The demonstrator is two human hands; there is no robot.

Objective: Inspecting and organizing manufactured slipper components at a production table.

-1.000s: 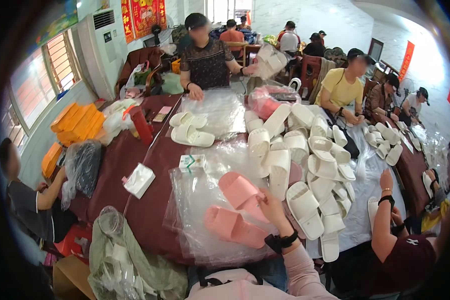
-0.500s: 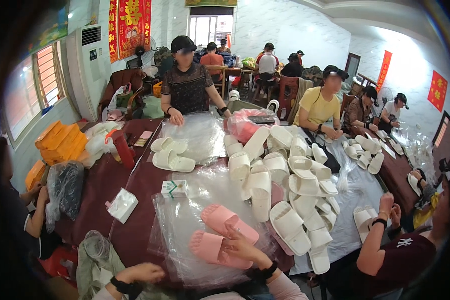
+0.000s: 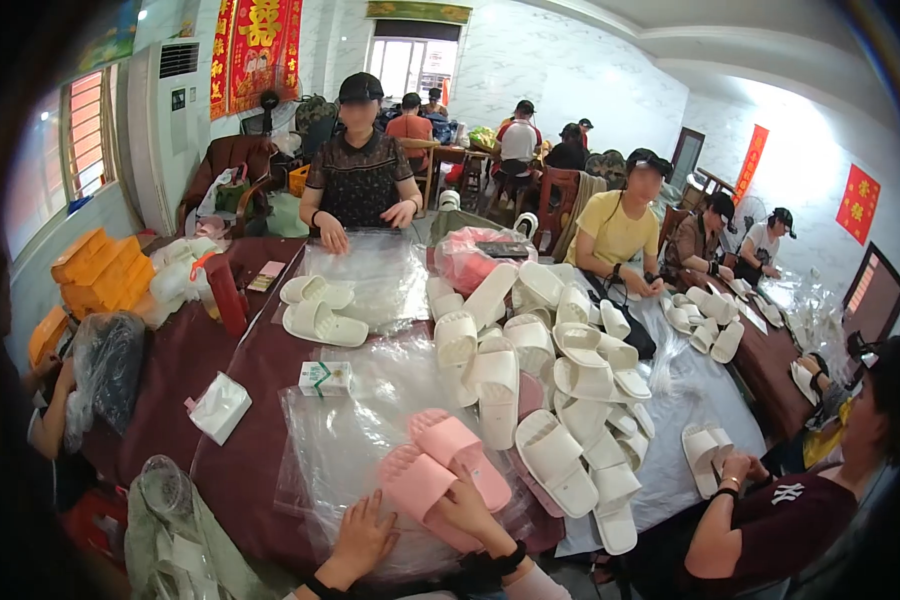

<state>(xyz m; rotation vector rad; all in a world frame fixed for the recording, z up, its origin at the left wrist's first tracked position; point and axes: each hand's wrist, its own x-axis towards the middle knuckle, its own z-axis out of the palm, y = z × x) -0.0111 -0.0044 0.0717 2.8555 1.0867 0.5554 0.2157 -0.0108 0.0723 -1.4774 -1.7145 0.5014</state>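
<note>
A pair of pink slippers [image 3: 432, 462] lies close together, toes pointing away, over a stack of clear plastic bags [image 3: 320, 425]. My right hand [image 3: 463, 508] grips the pair, its fingers reaching into the openings behind the straps; the fingertips are partly hidden. Just left of the slippers, my left hand [image 3: 363, 538] rests with fingers spread on the top bag near the table's front edge. To the right of the pair rises a heap of white slippers [image 3: 555, 462]. A green and white small box [image 3: 325, 379] sits on the bags' far left part.
Another white pair [image 3: 322, 322] lies beyond the bags, near a co-worker [image 3: 360, 180]. A tissue pack [image 3: 219, 408], a red container [image 3: 226, 293] and orange boxes [image 3: 105, 272] are at left. A clear cup [image 3: 165, 488] stands on a green cloth nearby. More people sit at right.
The two pink slippers have come together, and my right hand has moved to grip them. My left hand has moved right and opened onto the bags. The view has shifted slightly.
</note>
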